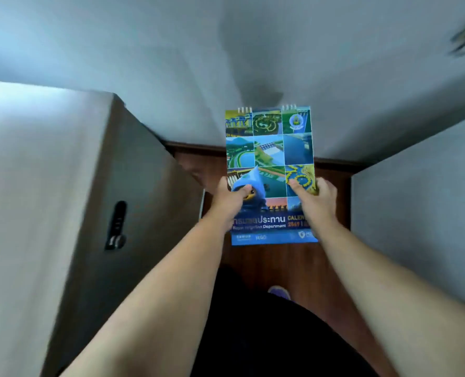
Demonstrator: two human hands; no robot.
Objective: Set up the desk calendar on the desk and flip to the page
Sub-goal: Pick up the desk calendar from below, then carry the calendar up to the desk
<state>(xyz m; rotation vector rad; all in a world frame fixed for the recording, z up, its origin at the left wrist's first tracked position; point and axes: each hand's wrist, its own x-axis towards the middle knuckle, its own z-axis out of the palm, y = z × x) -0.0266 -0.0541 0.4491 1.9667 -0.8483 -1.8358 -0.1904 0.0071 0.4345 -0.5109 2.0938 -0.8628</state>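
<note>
both hands, left (230, 198) and right (314, 198), grip desk calendar (270, 159) by side edges; lower cover text partly hidden, blurred.

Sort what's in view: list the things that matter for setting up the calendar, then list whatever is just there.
Part of the job:
- desk calendar, held up in the air, cover facing the camera
- left hand, gripping its left edge
- right hand, gripping its right edge

Just there:
- cabinet door with a combination lock
- wooden floor
- white walls
</note>
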